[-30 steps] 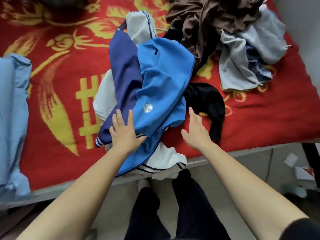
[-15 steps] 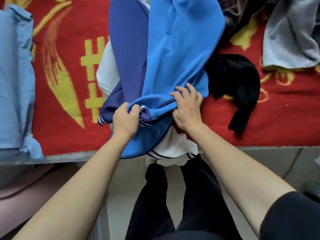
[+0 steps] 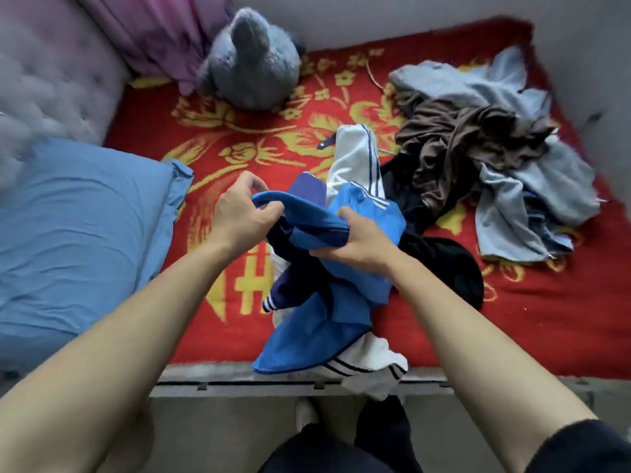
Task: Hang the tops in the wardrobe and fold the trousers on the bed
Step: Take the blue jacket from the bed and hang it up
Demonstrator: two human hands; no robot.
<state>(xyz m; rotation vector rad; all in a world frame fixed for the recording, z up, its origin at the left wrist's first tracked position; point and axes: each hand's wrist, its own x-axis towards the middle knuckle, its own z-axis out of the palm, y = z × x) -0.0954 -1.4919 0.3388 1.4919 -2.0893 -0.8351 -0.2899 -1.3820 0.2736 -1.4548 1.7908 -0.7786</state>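
Note:
A blue, navy and white sports jacket is bunched over the near edge of the bed, partly lifted. My left hand pinches its blue hem on the left. My right hand grips the same blue fabric just to the right. A white sleeve with navy stripes trails behind it. A black garment lies right of the jacket. Behind that sits a pile with a brown garment and grey clothes.
The bed has a red blanket with yellow patterns. A blue pillow lies on the left, a grey plush toy at the back, and a padded headboard far left. The bed's grey frame edge is near my legs.
Both hands went from resting flat near the jacket to gripping its blue fabric and lifting it. The camera has tilted up, showing more of the bed.

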